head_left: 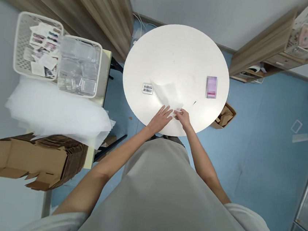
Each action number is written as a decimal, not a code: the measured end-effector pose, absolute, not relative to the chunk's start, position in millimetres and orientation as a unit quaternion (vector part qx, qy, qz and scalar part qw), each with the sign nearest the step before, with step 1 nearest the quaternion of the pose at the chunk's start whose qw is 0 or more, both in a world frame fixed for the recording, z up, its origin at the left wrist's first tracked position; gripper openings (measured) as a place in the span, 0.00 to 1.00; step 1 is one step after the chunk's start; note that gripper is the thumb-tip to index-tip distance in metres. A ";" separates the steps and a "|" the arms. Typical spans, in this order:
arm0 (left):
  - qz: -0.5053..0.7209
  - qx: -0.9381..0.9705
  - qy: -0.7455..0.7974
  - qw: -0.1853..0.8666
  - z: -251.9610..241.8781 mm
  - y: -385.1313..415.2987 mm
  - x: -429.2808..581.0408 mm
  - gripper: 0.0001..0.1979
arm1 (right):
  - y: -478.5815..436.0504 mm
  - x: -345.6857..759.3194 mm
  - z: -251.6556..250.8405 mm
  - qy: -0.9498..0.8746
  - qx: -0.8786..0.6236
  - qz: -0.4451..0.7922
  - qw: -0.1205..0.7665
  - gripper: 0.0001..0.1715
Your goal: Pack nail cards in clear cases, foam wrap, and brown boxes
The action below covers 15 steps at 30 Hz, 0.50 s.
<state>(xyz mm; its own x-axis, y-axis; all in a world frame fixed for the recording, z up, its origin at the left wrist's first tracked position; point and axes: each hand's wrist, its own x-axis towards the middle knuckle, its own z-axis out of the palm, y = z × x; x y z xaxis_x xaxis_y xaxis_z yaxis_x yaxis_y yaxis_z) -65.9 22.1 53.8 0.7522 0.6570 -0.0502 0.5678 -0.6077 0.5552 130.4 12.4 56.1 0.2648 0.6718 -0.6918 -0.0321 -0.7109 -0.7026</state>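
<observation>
A thin, translucent white packing sheet lies on the round white table, with one corner pointing to the upper left. My left hand rests at its near edge, fingers stretched out and palm down. Just to the right, my right hand has thumb and fingers pinched together on the sheet's near right edge. Whether anything lies under or inside the sheet there is hard to make out. Left of the sheet sits a small clear case with rows of dark round items.
A blurred purple packet and a small dark scrap lie on the table's right side. At left stand white baskets, a stack of white sheets and folded cardboard boxes. An open carton is on the floor.
</observation>
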 end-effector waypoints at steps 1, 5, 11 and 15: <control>0.065 0.898 0.332 0.281 47.1 18.7 -63.5 0.18 | 8.5 133.0 45.7 -0.196 -0.745 0.559 0.307 0.14; 0.031 0.891 0.353 0.283 24.6 10.6 -62.8 0.21 | -3.8 140.7 17.9 -0.141 -0.755 0.559 0.312 0.06; 0.003 0.818 0.506 0.274 3.1 18.3 -75.4 0.20 | -27.1 151.1 6.0 -0.133 -0.730 0.586 0.325 0.17; -0.026 0.788 0.542 0.290 -6.8 21.9 -73.5 0.18 | -37.5 153.5 -1.0 -0.138 -0.738 0.582 0.313 0.22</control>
<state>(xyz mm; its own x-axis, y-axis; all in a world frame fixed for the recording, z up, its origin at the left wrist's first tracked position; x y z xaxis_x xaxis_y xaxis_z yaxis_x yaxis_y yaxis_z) -73.5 21.9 -6.8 0.4117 0.8390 -0.3557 0.8693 -0.2445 0.4295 153.5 -37.5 -1.0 0.2845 0.5684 -0.7720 -0.1609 -0.7655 -0.6230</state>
